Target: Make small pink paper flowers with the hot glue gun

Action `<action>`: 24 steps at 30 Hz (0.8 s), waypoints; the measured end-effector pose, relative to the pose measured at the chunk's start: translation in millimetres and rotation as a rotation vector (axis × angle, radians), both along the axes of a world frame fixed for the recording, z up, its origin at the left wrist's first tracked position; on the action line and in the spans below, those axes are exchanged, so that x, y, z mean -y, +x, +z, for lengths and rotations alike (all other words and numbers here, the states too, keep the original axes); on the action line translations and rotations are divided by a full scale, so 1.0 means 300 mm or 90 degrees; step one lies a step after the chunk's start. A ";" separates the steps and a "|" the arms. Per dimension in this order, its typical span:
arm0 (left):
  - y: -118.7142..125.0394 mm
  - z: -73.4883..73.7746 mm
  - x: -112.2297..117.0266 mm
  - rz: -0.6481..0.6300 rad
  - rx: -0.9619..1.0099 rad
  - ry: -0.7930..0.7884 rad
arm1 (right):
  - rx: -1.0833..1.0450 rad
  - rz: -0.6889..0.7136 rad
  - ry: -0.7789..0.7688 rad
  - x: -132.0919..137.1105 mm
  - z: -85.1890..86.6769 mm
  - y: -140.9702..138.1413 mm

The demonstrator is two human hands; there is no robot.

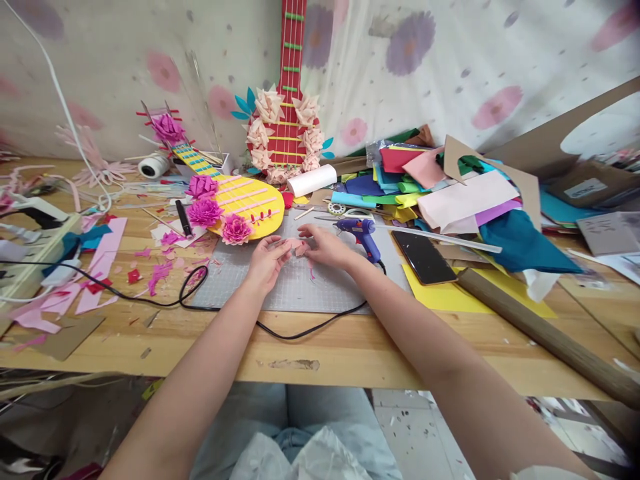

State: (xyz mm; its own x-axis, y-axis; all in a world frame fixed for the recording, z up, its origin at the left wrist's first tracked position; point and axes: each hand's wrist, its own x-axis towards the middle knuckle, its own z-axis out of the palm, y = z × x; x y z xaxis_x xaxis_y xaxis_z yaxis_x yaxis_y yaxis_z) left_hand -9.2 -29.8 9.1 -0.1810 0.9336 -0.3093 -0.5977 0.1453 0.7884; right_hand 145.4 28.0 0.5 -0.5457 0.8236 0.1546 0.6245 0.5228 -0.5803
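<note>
Magenta paper scraps [160, 277]: lying well left of the hands. Yellow oval stringed-instrument model with magenta paper flowers [250, 203]: resting just beyond the left hand. Left hand [269, 261]: pinching the small pale-pink paper piece [295, 245], which is sitting between both hands. Right hand [324, 247]: curving at the piece's right edge, fingers parting slightly; cannot tell whether it is gripping. Blue glue gun [364, 233]: lying just right of the right hand. Black rectangular phone [423, 257]: lying farther right.
</note>
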 end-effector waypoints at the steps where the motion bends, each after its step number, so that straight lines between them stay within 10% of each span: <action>1: 0.000 0.001 -0.001 -0.002 0.001 0.001 | -0.001 -0.008 0.007 -0.004 -0.004 -0.002; 24: 0.023 0.003 0.024 -0.094 -0.137 -0.016 | 0.025 -0.058 0.255 0.135 -0.001 0.013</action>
